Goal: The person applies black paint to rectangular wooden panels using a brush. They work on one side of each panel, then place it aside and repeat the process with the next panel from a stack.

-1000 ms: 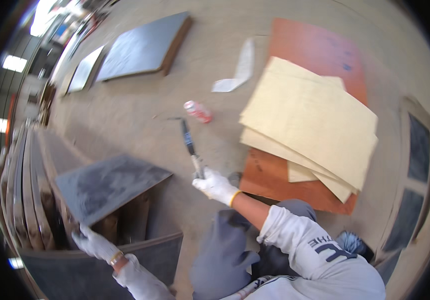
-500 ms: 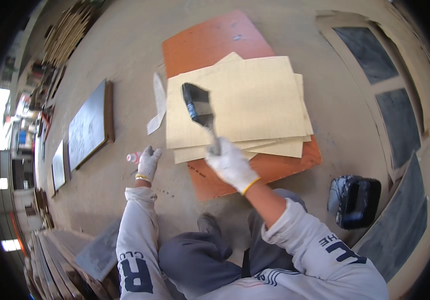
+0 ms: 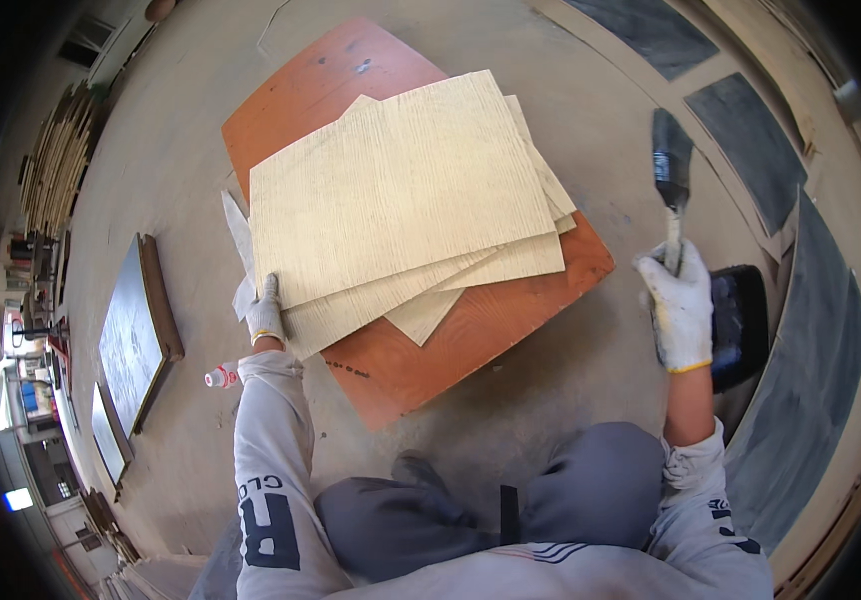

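Gloved L hand (image 3: 266, 308) is stretched fwd; gloved R hand (image 3: 679, 305) is held fwd & out to R, curled tight.

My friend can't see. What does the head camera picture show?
A gloved right hand holds a dark brush near a black tub, while the gloved left hand is at the corner of stacked pale boards. They lie on an orange board.

A reddish board (image 3: 511, 335) at 12 o'clock carries pale sheets (image 3: 406, 190); the floor (image 3: 191, 180) carries a bottle (image 3: 221, 376) at 8, a tub (image 3: 743, 315) at 3.
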Available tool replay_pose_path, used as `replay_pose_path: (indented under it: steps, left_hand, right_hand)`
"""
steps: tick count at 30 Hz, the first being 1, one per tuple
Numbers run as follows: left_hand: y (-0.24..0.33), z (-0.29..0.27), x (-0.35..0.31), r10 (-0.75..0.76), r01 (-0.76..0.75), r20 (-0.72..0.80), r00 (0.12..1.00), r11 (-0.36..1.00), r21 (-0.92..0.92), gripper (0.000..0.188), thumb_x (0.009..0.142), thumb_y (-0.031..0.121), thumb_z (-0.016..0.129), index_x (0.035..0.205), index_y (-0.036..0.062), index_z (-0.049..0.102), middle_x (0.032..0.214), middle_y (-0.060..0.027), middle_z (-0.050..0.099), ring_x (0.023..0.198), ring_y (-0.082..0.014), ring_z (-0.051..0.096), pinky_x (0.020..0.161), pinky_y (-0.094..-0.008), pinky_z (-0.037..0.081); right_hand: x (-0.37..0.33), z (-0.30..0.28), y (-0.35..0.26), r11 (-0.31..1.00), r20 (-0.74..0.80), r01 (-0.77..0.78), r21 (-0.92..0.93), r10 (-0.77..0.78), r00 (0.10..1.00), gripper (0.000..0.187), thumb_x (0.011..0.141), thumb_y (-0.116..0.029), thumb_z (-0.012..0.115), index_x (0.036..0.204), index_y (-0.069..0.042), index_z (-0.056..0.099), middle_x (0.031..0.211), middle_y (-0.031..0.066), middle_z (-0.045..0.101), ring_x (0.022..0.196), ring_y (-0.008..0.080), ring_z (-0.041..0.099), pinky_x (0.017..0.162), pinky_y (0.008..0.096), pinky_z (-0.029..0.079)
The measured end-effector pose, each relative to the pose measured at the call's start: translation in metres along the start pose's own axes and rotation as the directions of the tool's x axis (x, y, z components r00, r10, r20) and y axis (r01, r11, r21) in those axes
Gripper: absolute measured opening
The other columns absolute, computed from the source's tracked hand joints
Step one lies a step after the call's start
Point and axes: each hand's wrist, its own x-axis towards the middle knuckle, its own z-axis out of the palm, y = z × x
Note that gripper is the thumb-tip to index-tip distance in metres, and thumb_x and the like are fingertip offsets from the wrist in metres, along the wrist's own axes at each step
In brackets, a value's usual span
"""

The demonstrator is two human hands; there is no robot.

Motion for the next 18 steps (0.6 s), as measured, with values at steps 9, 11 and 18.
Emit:
replay_pose_path:
  steps: [9,11,18]
  left_hand:
    - [-0.009,-0.021,0.021,-0.032,0.049,-0.108,0.994,0.987,0.155,0.085,0.096,0.059,0.070,0.151,-0.0049,0.055,0.141,-0.0226,0.068,0.124,-0.0333,0.068,0.103,-0.0415,0.052]
    - [-0.008,0.016,-0.007,0.011,0.011,-0.120,0.993,0.984,0.180,0.081,0.099,0.061,0.064,0.152,-0.0003,0.058,0.149,-0.0202,0.064,0.136,-0.0348,0.062,0.114,-0.0408,0.047]
    - [0.013,0.032,-0.063,0.001,0.147,-0.259,0.966,0.822,0.550,0.090,0.097,0.067,0.058,0.142,-0.0111,0.059,0.140,-0.0317,0.066,0.126,-0.0441,0.067,0.106,-0.0495,0.053]
  right_hand:
    - [-0.084,-0.177,0.027,0.955,-0.308,0.259,-0.146,-0.292,0.905,0.053,0.095,0.004,0.068,0.146,0.001,0.056,0.135,0.0106,0.065,0.129,0.0193,0.062,0.108,0.0313,0.047]
    - [-0.108,-0.207,0.016,0.760,-0.281,0.067,-0.646,-0.318,0.905,0.058,0.093,-0.003,0.069,0.150,-0.010,0.057,0.135,0.0171,0.070,0.125,0.0299,0.069,0.106,0.0371,0.052]
    - [-0.113,-0.235,0.017,0.105,-0.050,-0.020,-0.994,-0.285,0.957,0.051,0.086,-0.014,0.074,0.136,-0.024,0.068,0.096,0.0123,0.073,0.089,0.0351,0.072,0.083,0.0481,0.057]
